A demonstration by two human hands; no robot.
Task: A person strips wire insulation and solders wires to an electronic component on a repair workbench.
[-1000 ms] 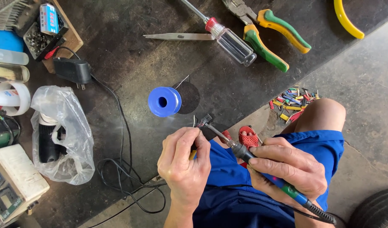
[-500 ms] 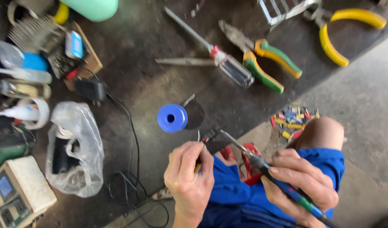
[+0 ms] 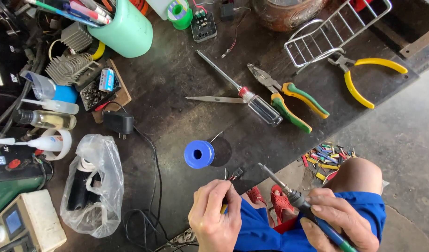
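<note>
My left hand [image 3: 216, 215] pinches a small black component with thin wire leads [image 3: 234, 175] near the front edge of the dark workbench [image 3: 177, 88]. My right hand [image 3: 340, 221] grips a soldering iron [image 3: 289, 195] like a pen, its metal tip pointing up-left and standing a little to the right of the component, apart from it. A blue solder spool [image 3: 199, 154] sits on the bench just above my left hand, with a strand of solder sticking out at its upper right.
A screwdriver [image 3: 242, 91], green-handled pliers [image 3: 289, 100], yellow-handled pliers [image 3: 364, 77] and tweezers [image 3: 214, 99] lie behind. A plastic bag [image 3: 95, 186], power adapter [image 3: 118, 122], bottles and a green cup [image 3: 125, 28] crowd the left. Coloured scraps [image 3: 326, 158] litter the floor.
The view has tilted up toward the back of the bench. The soldering iron tip has drawn back to the right, away from the component held in my left hand.
</note>
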